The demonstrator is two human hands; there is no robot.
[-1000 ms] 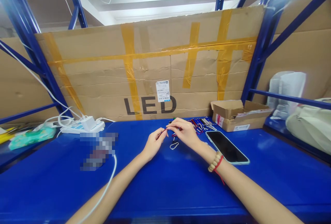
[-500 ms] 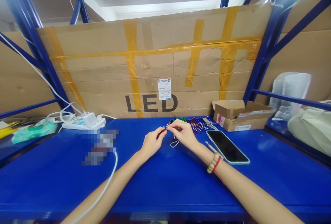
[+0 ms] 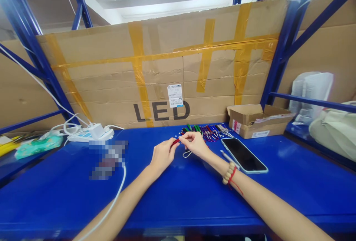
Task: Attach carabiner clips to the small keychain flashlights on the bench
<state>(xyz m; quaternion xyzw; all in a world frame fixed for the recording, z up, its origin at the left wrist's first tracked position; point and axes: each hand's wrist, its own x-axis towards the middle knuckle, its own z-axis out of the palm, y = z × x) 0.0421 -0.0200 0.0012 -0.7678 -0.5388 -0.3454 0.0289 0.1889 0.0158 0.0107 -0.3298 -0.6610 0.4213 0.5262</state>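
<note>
My left hand (image 3: pixel 163 154) is closed, its thumb and fingers pinching a small red tube (image 3: pixel 175 142). Close beside it, my right hand (image 3: pixel 194 144) is closed too, fingertips together at the tube's upper right end. What sits between those right fingertips is too small to make out. Just under my right hand shows a silver carabiner clip (image 3: pixel 187 154), partly covered by the hand. Beyond both hands lie several small coloured tubes with clips (image 3: pixel 210 131) in green, red, blue and silver. A tiny pale piece (image 3: pixel 175 136) is near the left fingertips.
A phone (image 3: pixel 244 155) lies right of my right wrist, with a slim silver pen-like stick (image 3: pixel 229 159) alongside. Behind stands an open cardboard box (image 3: pixel 258 122). To the left are a power strip (image 3: pixel 104 135) and a white cable (image 3: pixel 119 191) crossing over my left forearm.
The view has shifted slightly. More of the red tube shows between my fingers now. Both hands keep nearly the same place and grip.
</note>
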